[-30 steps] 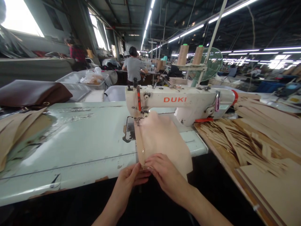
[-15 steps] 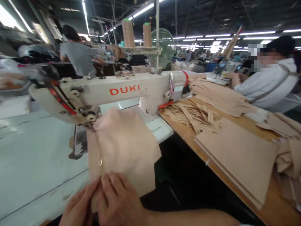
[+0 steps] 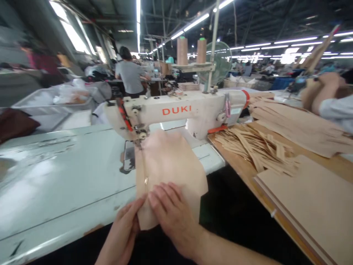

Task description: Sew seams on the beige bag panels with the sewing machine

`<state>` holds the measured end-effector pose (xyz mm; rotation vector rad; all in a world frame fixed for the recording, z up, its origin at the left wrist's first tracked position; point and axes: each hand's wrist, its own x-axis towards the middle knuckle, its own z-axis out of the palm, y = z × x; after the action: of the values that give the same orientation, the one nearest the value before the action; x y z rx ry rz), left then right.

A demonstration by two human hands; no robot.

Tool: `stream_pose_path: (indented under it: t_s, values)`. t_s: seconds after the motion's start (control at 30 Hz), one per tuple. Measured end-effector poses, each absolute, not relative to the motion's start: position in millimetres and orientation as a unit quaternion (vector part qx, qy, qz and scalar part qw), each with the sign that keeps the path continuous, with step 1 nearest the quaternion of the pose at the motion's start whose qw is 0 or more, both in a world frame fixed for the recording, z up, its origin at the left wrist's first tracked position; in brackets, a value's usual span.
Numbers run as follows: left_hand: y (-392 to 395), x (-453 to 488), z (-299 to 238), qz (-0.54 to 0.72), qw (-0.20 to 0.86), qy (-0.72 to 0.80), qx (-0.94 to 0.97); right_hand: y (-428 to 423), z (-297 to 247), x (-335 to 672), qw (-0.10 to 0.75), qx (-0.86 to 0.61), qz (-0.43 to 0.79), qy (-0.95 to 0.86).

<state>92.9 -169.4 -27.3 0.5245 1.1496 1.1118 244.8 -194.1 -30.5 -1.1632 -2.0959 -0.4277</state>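
Note:
A beige leather-like panel [image 3: 176, 165] with a zipper along its left side lies under the needle of a white DUKI sewing machine [image 3: 171, 110]. Its small metal zipper pull [image 3: 146, 180] sits between the needle and my hands. My left hand [image 3: 125, 224] pinches the near left edge of the panel, thumb on top and the other fingers underneath. On the panel's near part my right hand [image 3: 175, 217] lies palm down, its fingers stretched forward and pressed to the surface. The far end of the panel bulges up beneath the machine arm.
The pale green machine table [image 3: 68, 184] extends left. On the wooden board [image 3: 245, 176] at right lie beige strips [image 3: 253, 145] and stacked beige panels [image 3: 311, 202]. Thread cones [image 3: 182, 51] stand behind the machine. A grey bin [image 3: 49, 99] is back left. Co-workers sit behind and at right.
The camera has turned left, so the machine appears further right. My right hand has shifted up onto the panel, away from my left hand. The zipper pull looks slightly nearer the needle.

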Motion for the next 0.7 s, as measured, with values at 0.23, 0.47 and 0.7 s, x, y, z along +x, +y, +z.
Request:
stream_pose_path:
  t_s: [0.23,0.47,0.7]
  values:
    - [-172,98,-14,0.512,0.692,0.460,0.217,-168,-27,261,0.395,-0.361,-0.075,-0.841]
    - [-175,94,-21,0.493,0.693,0.464,0.246,-163,-13,254,0.425,-0.344,-0.093,-0.832]
    - [-174,92,-29,0.468,0.657,0.500,0.314,-145,-6,253,0.450,-0.279,-0.104,-0.842]
